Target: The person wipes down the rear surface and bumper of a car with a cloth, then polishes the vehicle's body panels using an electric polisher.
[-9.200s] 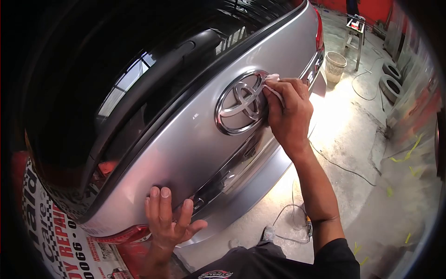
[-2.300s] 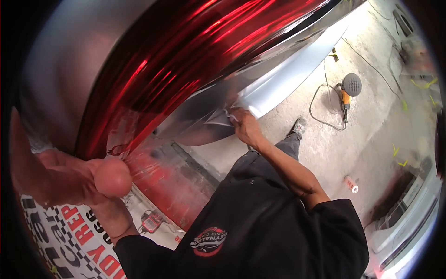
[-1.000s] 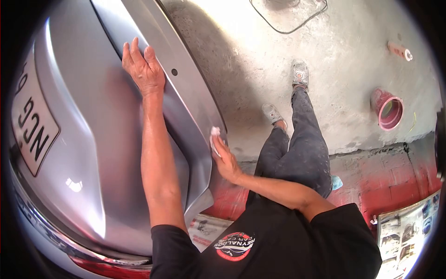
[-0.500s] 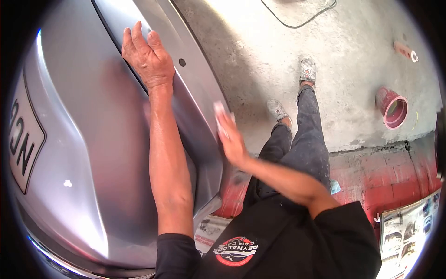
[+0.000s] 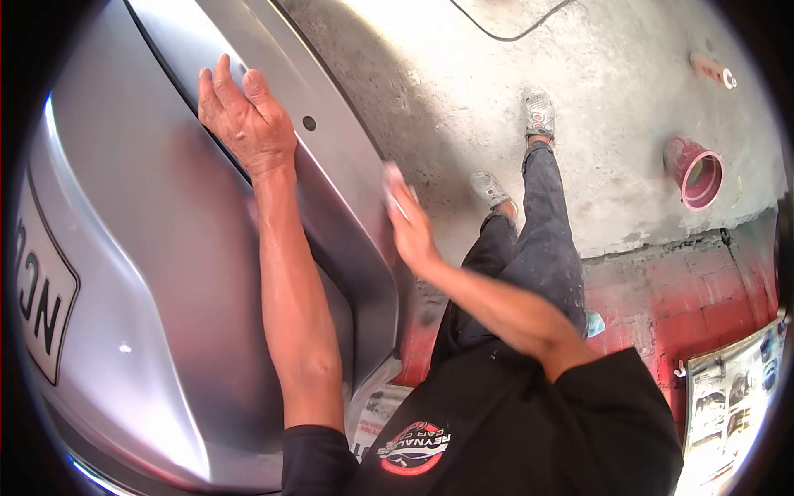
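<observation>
My left hand [image 5: 248, 124] lies on the silver car's rear body panel [image 5: 198, 248], across the dark seam beside the bumper, with its fingers stretched out and nothing in it. At the outer edge of the bumper [image 5: 343, 186], my right hand [image 5: 411, 227] is slightly blurred. It presses a small pale pad or folded cloth [image 5: 402, 208] against the side of the bumper; the fingers partly hide it, so its exact kind is unclear. A round dark sensor [image 5: 309, 123] sits in the bumper, to the right of my left hand.
A licence plate [image 5: 48, 289] shows on the car at the left. On the concrete floor [image 5: 612, 149] lie a tipped reddish bucket [image 5: 701, 178], a bottle [image 5: 713, 71] and a dark cable [image 5: 513, 38]. Newspaper-like sheets [image 5: 732, 397] are by the red-stained wall.
My right hand has shifted slightly up along the bumper's edge with the pale pad. My left hand keeps its place on the car, while the whole view has shifted a little.
</observation>
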{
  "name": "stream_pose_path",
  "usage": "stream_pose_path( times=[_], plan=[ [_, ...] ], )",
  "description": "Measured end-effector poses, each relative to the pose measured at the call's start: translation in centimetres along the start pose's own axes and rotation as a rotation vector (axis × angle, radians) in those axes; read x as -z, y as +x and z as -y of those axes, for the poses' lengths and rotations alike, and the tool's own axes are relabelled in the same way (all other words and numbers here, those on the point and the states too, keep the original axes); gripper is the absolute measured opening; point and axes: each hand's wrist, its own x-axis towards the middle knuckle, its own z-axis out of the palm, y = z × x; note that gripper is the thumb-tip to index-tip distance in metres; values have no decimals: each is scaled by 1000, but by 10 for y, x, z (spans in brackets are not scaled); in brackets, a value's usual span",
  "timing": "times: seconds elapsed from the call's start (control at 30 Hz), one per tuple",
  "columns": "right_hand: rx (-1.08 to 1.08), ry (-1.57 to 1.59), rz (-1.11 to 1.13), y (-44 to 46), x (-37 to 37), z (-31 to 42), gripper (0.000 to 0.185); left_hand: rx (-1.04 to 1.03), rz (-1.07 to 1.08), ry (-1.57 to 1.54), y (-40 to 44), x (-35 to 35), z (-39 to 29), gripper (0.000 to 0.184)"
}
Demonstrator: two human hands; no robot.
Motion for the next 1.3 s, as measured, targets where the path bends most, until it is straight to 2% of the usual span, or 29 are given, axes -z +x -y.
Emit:
stream_pose_path(
  times=[0.03,0.07,0.13,0.23,0.27,0.33,0.43,0.5,0.57,0.67,0.77,0.8,0.87,0.97,1.03,1.1,1.2,1.23,1.27,1.3],
  plan=[
    [191,-165,67,46,-8,28,48,-12,-4,1,-1,0,1,52],
    [232,-231,90,87,-27,39,46,-23,-9,3,-3,0,2,52],
    [266,-133,139,149,-50,82,42,-21,-7,11,-4,0,3,51],
    [267,-125,179,94,-21,54,45,-16,9,8,-4,2,-1,51],
    [242,-181,151,48,-1,37,44,-12,6,6,-2,1,-3,51],
    [-10,-45,91,-37,25,-15,46,14,10,27,-1,0,-5,53],
    [-174,-82,-16,-40,17,-1,45,41,24,44,-4,4,-11,54],
    [179,-150,51,44,-5,26,46,46,27,41,-2,4,-10,53],
    [373,-225,144,140,-40,66,48,48,42,31,-3,3,-5,49],
    [418,-235,192,185,-53,84,51,42,43,38,-2,4,-6,48],
    [329,-281,212,84,-5,36,55,51,37,74,-1,6,-11,48],
    [233,-271,230,48,10,11,55,37,35,71,-1,6,-10,47],
    [43,-215,222,15,19,21,53,47,45,66,0,7,-8,47],
    [211,-272,216,118,-21,46,50,69,69,64,2,8,-10,50],
    [439,-183,258,221,-67,91,48,89,92,67,2,8,-9,51],
    [432,-190,308,283,-93,134,47,82,94,78,3,9,-8,50],
    [505,-159,310,242,-76,109,49,77,100,81,6,12,-9,49],
    [410,-191,312,201,-59,75,50,81,100,78,7,13,-9,48],
    [238,-275,351,157,-34,69,53,88,102,76,6,13,-8,48],
    [102,-229,343,118,-16,58,53,100,113,77,5,13,-8,48]
  ],
)
